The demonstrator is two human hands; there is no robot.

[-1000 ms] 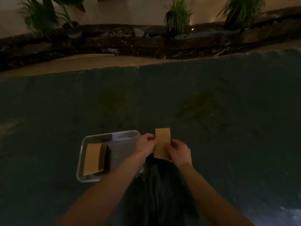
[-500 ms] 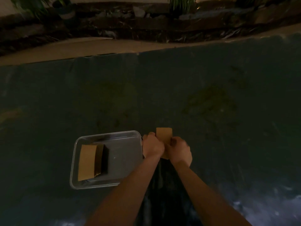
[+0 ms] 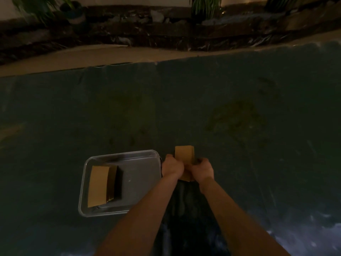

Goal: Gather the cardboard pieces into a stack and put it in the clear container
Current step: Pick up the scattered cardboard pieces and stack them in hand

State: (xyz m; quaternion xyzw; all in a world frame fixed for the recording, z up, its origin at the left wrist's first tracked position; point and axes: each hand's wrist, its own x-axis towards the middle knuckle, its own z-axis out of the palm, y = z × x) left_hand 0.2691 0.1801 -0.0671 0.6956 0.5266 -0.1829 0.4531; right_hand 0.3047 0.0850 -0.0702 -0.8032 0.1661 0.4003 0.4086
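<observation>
A small stack of brown cardboard pieces (image 3: 184, 154) stands on the dark green mat, just right of the clear container. My left hand (image 3: 172, 166) grips its left side and my right hand (image 3: 202, 168) grips its right side, so only the stack's top and lower edge show. The clear container (image 3: 140, 154) lies on the mat to the left. Inside it, against the left wall, leans another stack of cardboard pieces (image 3: 98, 185), tilted with its dark edge to the right.
The dark green mat (image 3: 221, 108) covers the floor all round. Beyond its far edge runs a strip of tan floor (image 3: 73, 58), then a dark stone border with potted plants (image 3: 204, 6). The light is dim.
Both hands have closed in around the cardboard stack and lowered it toward the mat beside the container. The camera has tipped downward. The stack inside the container has not moved.
</observation>
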